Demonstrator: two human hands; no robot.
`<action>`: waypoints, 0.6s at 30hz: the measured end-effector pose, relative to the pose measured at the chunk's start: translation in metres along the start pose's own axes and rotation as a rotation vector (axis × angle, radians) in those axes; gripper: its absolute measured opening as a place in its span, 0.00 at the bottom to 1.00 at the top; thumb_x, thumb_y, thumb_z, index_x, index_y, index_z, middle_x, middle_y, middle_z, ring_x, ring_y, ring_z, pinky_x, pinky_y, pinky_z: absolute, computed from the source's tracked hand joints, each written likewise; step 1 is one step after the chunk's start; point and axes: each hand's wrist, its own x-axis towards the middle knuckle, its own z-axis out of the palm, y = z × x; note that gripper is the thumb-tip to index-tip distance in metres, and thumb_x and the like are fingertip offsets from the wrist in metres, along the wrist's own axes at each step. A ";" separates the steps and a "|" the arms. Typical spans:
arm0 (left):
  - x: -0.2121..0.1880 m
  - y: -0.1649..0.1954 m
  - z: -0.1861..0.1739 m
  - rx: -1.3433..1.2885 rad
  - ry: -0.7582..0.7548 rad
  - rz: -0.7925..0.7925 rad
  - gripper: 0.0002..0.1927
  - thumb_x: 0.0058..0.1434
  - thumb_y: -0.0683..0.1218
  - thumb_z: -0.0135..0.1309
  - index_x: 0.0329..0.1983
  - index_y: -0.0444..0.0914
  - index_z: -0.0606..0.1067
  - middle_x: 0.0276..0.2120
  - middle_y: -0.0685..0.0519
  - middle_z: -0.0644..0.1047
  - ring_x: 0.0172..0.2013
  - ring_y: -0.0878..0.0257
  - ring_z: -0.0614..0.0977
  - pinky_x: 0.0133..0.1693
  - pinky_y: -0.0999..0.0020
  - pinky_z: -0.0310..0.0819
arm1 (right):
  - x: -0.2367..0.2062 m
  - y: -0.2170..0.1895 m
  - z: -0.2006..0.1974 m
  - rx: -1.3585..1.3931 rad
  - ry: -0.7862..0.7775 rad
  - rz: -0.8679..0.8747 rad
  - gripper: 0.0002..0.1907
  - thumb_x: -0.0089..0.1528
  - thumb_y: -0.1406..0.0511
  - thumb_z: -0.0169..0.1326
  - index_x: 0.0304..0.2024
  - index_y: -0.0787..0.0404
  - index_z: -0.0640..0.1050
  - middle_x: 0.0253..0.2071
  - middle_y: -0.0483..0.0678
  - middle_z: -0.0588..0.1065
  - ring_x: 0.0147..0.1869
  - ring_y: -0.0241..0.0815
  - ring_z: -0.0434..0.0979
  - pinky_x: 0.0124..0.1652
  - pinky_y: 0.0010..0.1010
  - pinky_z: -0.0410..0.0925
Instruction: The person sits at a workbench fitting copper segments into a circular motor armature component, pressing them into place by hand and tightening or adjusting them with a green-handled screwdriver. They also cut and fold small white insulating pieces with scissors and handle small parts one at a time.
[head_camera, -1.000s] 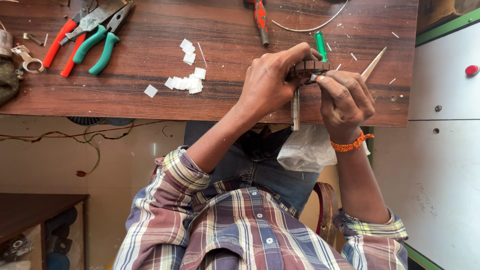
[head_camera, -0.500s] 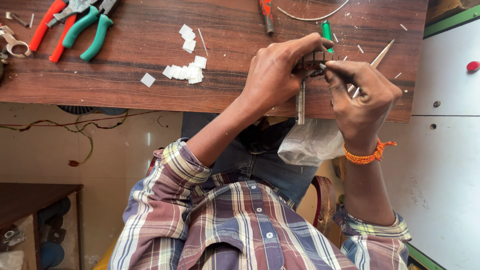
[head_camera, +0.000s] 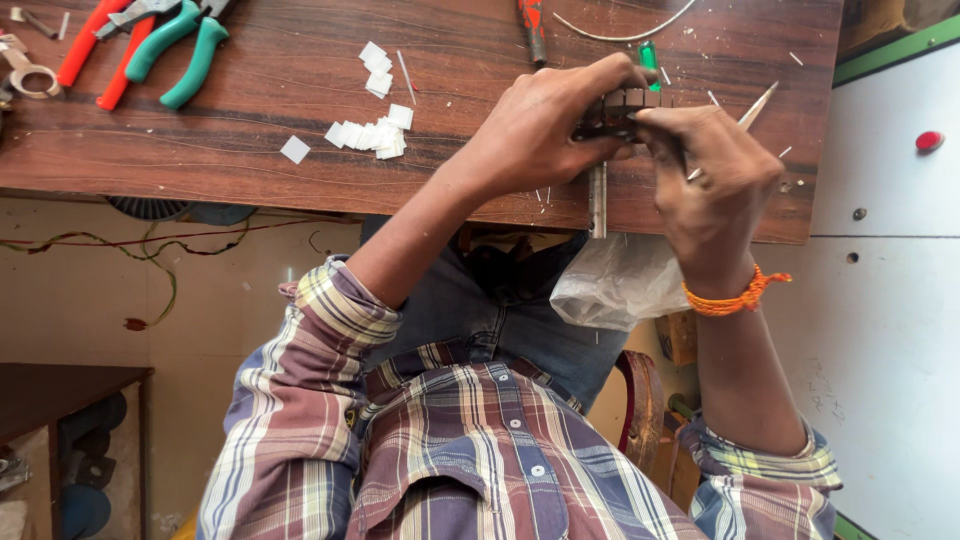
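Two bare hands meet at the upper right of the frame, over the near edge of a dark wooden workbench (head_camera: 250, 130): the left hand (head_camera: 540, 135) is curled around a small slotted metal rotor core (head_camera: 618, 112), its fingers closed on the core's far side, while the right hand (head_camera: 715, 170), an orange thread band at the wrist, pinches down at the core's top with thumb and forefinger pressed together, apparently on something too small to make out. The core's steel shaft (head_camera: 597, 200) points down toward the person's lap, where a clear plastic bag (head_camera: 615, 280) rests on blue jeans. A scatter of small white paper squares (head_camera: 370, 130) lies on the bench at upper centre, well apart from the hands; red-handled pliers (head_camera: 95, 55) and green-handled pliers (head_camera: 180, 50) sit at the upper left, a green-handled screwdriver (head_camera: 650, 55) pokes out just behind the left hand, and a thin pointed stick (head_camera: 755, 103) lies just beside the right. Work this fine looks best done with the core held still in the left hand's grip, the shaft kept from turning, and the right fingertips working at one slot at a time with light, even pressure, so that nothing buckles or slips out of line
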 end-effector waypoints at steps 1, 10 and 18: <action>0.000 -0.002 -0.003 -0.039 -0.037 -0.021 0.17 0.68 0.48 0.61 0.57 0.42 0.72 0.40 0.49 0.83 0.43 0.49 0.86 0.41 0.54 0.79 | 0.000 0.003 -0.001 0.084 -0.007 0.069 0.07 0.69 0.79 0.61 0.48 0.68 0.81 0.44 0.52 0.81 0.47 0.41 0.85 0.46 0.29 0.76; 0.002 0.004 0.004 -0.098 -0.084 -0.186 0.20 0.65 0.48 0.57 0.60 0.40 0.75 0.46 0.44 0.84 0.47 0.49 0.87 0.48 0.57 0.80 | -0.007 0.029 -0.007 0.273 -0.044 0.146 0.06 0.71 0.77 0.67 0.44 0.69 0.81 0.40 0.50 0.81 0.43 0.35 0.84 0.41 0.23 0.73; 0.018 0.028 -0.003 0.118 -0.228 -0.436 0.18 0.57 0.49 0.59 0.51 0.45 0.80 0.41 0.47 0.84 0.44 0.46 0.84 0.44 0.51 0.76 | -0.001 0.037 -0.016 0.164 -0.122 -0.036 0.08 0.69 0.78 0.68 0.45 0.66 0.81 0.40 0.52 0.80 0.42 0.39 0.83 0.40 0.25 0.74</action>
